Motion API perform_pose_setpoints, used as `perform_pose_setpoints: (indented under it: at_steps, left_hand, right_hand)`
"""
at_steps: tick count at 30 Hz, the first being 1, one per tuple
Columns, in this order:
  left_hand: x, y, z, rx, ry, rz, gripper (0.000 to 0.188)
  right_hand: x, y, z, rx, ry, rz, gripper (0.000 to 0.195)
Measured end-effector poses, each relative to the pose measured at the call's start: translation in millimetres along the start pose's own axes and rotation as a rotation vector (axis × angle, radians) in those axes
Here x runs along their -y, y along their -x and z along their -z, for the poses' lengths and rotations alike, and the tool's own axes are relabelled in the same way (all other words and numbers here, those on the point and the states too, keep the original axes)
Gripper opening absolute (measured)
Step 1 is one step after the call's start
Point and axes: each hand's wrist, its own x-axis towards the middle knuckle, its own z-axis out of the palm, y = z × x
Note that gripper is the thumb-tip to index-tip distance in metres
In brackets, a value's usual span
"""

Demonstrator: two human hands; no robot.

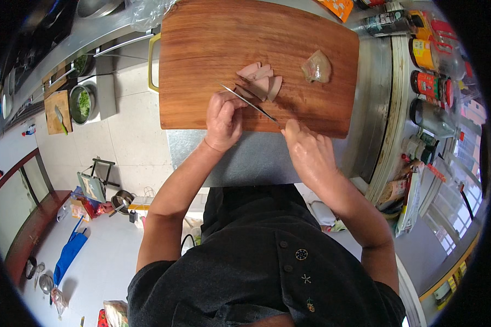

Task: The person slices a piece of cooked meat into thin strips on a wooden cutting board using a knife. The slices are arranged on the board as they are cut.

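Note:
My right hand (309, 149) grips the handle of a kitchen knife (251, 104), whose thin blade runs up and left over the wooden cutting board (204, 45). My left hand (225, 120) has its fingers curled at the near-left side of the blade. Whatever lies under those fingertips is hidden. Just beyond the blade, several thin slices of pale pinkish-brown meat (260, 86) overlap in a loose fan. A larger uncut piece of pale meat (317, 67) sits apart at the board's right side.
Jars and bottles (431, 88) line the windowsill on the right. A yellow-green handle (152, 63) projects from the board's left side. Farther left stand a metal bowl of chopped greens (82, 104) and a small board with a knife (59, 114). A folding stool (94, 184) is lower left.

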Motion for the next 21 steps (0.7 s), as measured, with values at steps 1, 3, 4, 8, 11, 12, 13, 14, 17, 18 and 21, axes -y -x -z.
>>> perform_pose_setpoints:
  at_steps: [1, 3, 4, 8, 11, 12, 13, 14, 17, 18, 21]
  left_hand:
    - [-0.3, -0.9, -0.3, -0.005, 0.0, -0.009, 0.027]
    - [-1.1, -2.7, -0.5, -0.016, -0.001, -0.027, 0.027]
    - [-1.9, -2.9, -0.2, -0.007, -0.007, -0.016, 0.027]
    - [-2.4, -1.3, 0.6, 0.008, -0.014, 0.02, 0.027]
    - [-0.2, -0.7, -0.5, 0.009, -0.011, 0.022, 0.027]
    - [0.5, -0.9, -0.6, 0.007, -0.011, 0.02, 0.027]
    - [0.7, -1.1, -0.5, 0.008, -0.013, 0.02, 0.027]
    - [0.6, -1.2, -0.1, 0.008, -0.015, 0.02, 0.027]
    - [-1.2, -1.6, 1.6, 0.03, -0.017, 0.037, 0.027]
    - [-1.5, -1.7, 2.1, 0.039, -0.018, 0.046, 0.027]
    - [-0.6, -1.9, 1.9, 0.036, -0.022, 0.031, 0.027]
  right_hand:
    - [-0.8, -0.1, -1.4, 0.005, -0.006, -0.001, 0.017]
    - [-2.4, -0.4, -4.2, -0.028, -0.024, 0.02, 0.011]
    - [-3.1, -0.8, -5.6, -0.065, -0.037, 0.041, 0.007]
    - [-1.5, -4.9, -5.9, -0.061, -0.074, 0.038, 0.008]
    - [-0.9, -9.8, -9.0, -0.044, -0.068, 0.029, 0.007]
    - [0.1, -11.7, -8.4, -0.041, -0.056, 0.031, 0.006]
    - [1.2, -13.6, -7.2, -0.038, -0.044, 0.033, 0.006]
    - [2.1, -15.4, -6.6, -0.036, -0.032, 0.035, 0.005]
    - [3.1, -19.3, -7.6, -0.06, -0.067, 0.026, 0.007]
    - [2.9, -20.9, -9.7, -0.059, -0.056, 0.032, 0.007]
    - [2.5, -26.1, -17.3, -0.076, -0.045, 0.046, 0.007]
